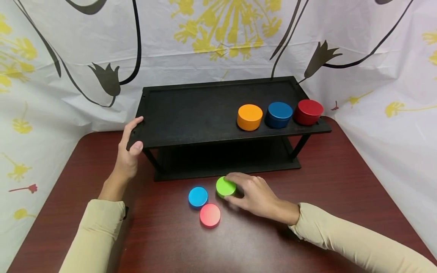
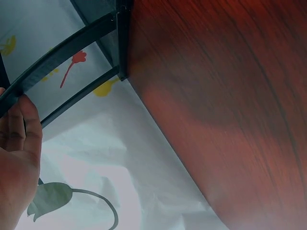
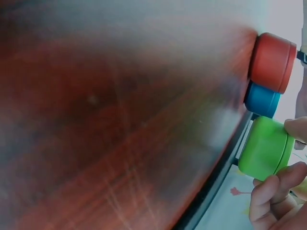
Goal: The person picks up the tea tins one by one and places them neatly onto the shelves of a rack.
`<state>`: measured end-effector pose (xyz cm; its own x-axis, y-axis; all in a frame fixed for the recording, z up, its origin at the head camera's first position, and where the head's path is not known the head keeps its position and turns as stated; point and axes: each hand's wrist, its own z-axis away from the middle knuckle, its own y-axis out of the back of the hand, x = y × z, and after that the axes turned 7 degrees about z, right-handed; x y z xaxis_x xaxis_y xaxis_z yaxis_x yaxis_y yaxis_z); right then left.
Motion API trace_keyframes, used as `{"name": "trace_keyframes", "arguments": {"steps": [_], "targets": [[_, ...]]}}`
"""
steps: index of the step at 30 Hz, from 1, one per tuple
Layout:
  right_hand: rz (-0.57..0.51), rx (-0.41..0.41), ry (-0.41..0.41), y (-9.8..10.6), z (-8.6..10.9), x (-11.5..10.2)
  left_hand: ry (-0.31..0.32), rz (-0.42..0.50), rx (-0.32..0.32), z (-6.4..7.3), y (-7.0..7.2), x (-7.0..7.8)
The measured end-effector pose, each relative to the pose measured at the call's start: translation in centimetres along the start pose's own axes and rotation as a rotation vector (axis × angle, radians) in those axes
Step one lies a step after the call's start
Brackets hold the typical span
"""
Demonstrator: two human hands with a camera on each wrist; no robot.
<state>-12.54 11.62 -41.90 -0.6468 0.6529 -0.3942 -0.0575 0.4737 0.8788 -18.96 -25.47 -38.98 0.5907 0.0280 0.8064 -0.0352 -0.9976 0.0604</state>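
Note:
In the head view, my left hand [image 1: 127, 159] holds the left end of a black two-level shelf [image 1: 191, 113]. Its fingers [image 2: 29, 125] reach to the shelf's edge bar in the left wrist view. My right hand [image 1: 254, 193] pinches a lime-green round tin [image 1: 225, 187] between thumb and fingers, in front of the shelf. The right wrist view shows the green tin [image 3: 266, 146] from the side, at or just above the tabletop. Left of it stands a light-blue tin [image 1: 198, 196], and nearer me a pinkish-red tin [image 1: 210, 215]; these two nearly touch.
On the shelf's top level, an orange tin [image 1: 250, 117], a dark-blue tin [image 1: 279, 114] and a dark-red tin [image 1: 308, 112] stand in a row toward the right. The shelf's lower level [image 1: 225, 155] rests on the dark wooden table [image 1: 164, 239]. A patterned white cloth [image 1: 211, 49] hangs behind and at both sides.

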Motion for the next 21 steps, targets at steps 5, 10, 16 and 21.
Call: {"name": "trace_keyframes", "arguments": {"steps": [5,10,16,21], "targets": [[0.001,0.029,0.021,0.7,-0.4,-0.5,0.003,-0.004,-0.001,0.0,-0.1,0.1],[-0.029,0.083,0.057,1.5,-0.7,-1.1,-0.006,-0.019,-0.004,0.0,-0.1,0.2],[-0.060,0.134,0.102,2.6,-1.2,-1.9,-0.006,-0.017,-0.001,0.0,0.0,0.3],[-0.077,0.182,0.139,3.6,-1.6,-2.3,0.003,-0.021,-0.013,0.0,-0.1,0.3]]}}
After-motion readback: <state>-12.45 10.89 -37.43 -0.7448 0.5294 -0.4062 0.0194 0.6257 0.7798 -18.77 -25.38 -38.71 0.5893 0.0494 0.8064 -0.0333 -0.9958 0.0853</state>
